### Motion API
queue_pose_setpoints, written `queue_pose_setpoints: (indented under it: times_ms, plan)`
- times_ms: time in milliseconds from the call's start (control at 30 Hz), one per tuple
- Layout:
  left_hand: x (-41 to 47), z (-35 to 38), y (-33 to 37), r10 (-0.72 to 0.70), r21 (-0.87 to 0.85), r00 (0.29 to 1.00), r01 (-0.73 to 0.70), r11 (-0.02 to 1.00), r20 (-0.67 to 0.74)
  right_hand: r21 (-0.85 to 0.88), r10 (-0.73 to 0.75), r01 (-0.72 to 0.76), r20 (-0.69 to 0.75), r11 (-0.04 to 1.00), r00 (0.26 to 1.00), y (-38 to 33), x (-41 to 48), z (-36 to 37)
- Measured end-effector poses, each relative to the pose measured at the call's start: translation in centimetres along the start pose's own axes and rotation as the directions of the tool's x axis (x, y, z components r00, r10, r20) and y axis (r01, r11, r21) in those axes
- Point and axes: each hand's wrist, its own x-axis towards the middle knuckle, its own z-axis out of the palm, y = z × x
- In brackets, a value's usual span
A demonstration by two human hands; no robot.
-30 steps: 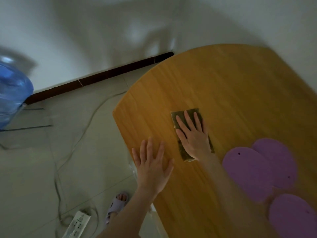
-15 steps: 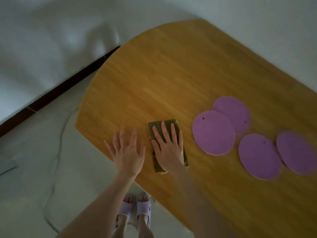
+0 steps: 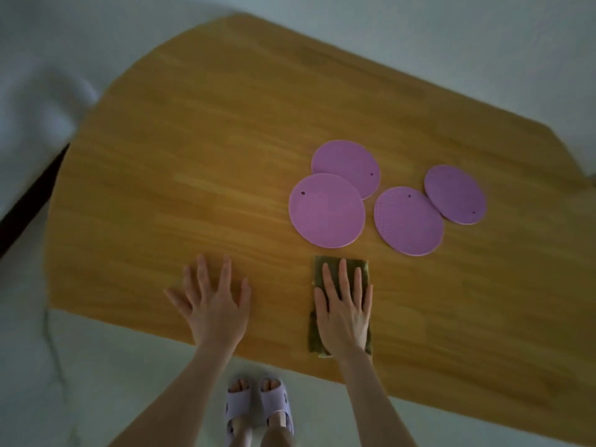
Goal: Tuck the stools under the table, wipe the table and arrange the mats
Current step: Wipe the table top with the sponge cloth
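Table: wooden table (image 3: 225,140) fills most of the frame.
Mats: four purple mats (image 3: 326,210), right of centre, overlapping in pairs.
Right hand: right hand (image 3: 345,312), flat, fingers extended, pressing the green cloth (image 3: 325,264), lower centre.
Left hand: left hand (image 3: 214,308), spread flat on bare wood, holding nothing.
Feet: lilac slippers (image 3: 258,404), bottom centre.

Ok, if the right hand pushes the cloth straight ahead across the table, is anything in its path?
Yes. The right hand lies flat on the cloth, and just beyond the cloth's far edge lie the purple mats, the nearest two overlapping. The table to the left looks bare.
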Motion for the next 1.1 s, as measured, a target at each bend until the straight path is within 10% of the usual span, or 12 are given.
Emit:
queue_pose_setpoints:
  times_ms: [533,867,1100]
  plan:
    - [-3.8,2.8,10.7,0.385,-0.044,0.923,-0.384,0.922,0.012,0.078,0.225,-0.230,0.065,0.970,0.972,5.4,0.4,-1.2]
    - [-5.8,5.3,13.2,0.322,0.069,0.945,-0.325,0.943,0.054,0.067,0.339,-0.347,0.104,0.935,0.935,17.5,2.1,-2.3]
    - [-8.6,6.5,21.5,0.297,-0.020,0.955,-0.297,0.955,-0.027,0.071,0.050,-0.057,0.085,0.996,0.995,20.7,0.8,-3.0]
